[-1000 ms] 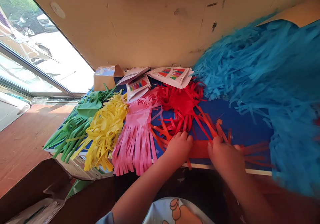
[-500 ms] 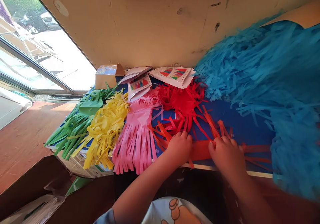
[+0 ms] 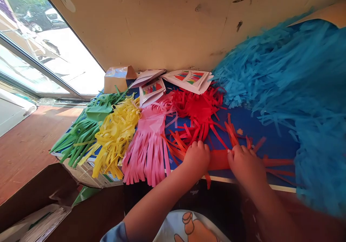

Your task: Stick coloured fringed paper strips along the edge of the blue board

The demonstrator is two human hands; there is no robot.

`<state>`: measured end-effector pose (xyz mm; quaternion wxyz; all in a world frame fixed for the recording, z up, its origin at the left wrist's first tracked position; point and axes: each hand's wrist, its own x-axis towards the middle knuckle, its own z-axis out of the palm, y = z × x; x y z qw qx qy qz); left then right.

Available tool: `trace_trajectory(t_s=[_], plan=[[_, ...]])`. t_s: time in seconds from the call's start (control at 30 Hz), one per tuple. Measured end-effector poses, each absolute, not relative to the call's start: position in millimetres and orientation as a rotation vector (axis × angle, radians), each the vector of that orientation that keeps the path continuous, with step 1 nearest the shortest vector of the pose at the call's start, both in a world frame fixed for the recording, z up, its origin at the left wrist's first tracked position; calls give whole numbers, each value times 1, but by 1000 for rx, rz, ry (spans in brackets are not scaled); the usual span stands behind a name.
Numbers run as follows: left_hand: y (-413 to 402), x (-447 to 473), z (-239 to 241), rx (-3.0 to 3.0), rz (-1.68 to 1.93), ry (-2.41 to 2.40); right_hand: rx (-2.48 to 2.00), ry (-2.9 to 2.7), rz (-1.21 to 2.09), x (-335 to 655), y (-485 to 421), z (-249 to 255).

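A sheet of orange-red tissue paper [image 3: 219, 159] with a plain middle band and cut fringes at both ends lies near the table's front edge. My left hand [image 3: 198, 159] presses curled fingers over the left end of its band. My right hand [image 3: 247, 166] is closed around the right end, thumb against the band. Loose orange strips stick out beyond both hands. Just behind, a red fringed tissue bundle [image 3: 198, 108] lies spread out. Pink fringed tissue [image 3: 147, 144] is left of my left hand. What sits under my fingers is hidden.
Yellow fringe [image 3: 116, 134] and green fringe [image 3: 89, 126] lie further left. A large blue fringe heap [image 3: 283, 72] covers the right side. Folded printed packets [image 3: 189, 79] and a brown paper bag [image 3: 117, 81] stand along the wall. An open cardboard box [image 3: 35, 195] is at lower left.
My hands stay at the two ends of the orange tissue band. The loose strips beside my right hand have shifted, one now pointing up and right. The view has moved slightly.
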<state>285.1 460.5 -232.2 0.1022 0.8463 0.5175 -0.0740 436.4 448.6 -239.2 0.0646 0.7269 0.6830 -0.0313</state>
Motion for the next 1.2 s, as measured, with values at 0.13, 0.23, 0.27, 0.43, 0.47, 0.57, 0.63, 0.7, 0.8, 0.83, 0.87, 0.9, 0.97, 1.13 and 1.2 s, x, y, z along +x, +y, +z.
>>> trace_trajectory(t_s=[0.13,0.23,0.27,0.43,0.47,0.57,0.63,0.7,0.8,0.83,0.87,0.9,0.97,1.13,1.2], plan=[[460,288,-233,2480,-218,1580,2221,2013,-156,436,452,-238],[460,288,-232,2473,-216,1600,2239,1987,-148,434,454,-237],[460,288,-232,2472,-213,1606,2248,1986,-127,434,455,-237],[460,287,-229,2506,-193,1608,2243,2041,-43,435,456,-241],[461,287,-229,2515,-195,1607,2228,2063,-38,436,456,-242],[462,288,-231,2533,-193,1614,2185,2122,-16,438,456,-243],[463,288,-233,2541,-183,1623,2158,2130,9,437,455,-242],[464,288,-234,2544,-169,1641,2158,2113,53,434,455,-242],[460,287,-230,2666,-33,1635,2188,2085,129,430,456,-244],[456,287,-229,2750,43,1580,2196,2076,147,429,457,-245],[450,287,-229,2838,117,1497,2200,2073,157,429,457,-246],[444,287,-230,2913,169,1400,2198,2076,161,428,458,-247],[428,289,-235,2990,176,1228,2201,2085,165,428,458,-249],[400,279,-252,2986,64,1120,2228,2105,184,428,458,-251],[397,266,-250,2964,62,1151,2237,2101,190,427,457,-250]])
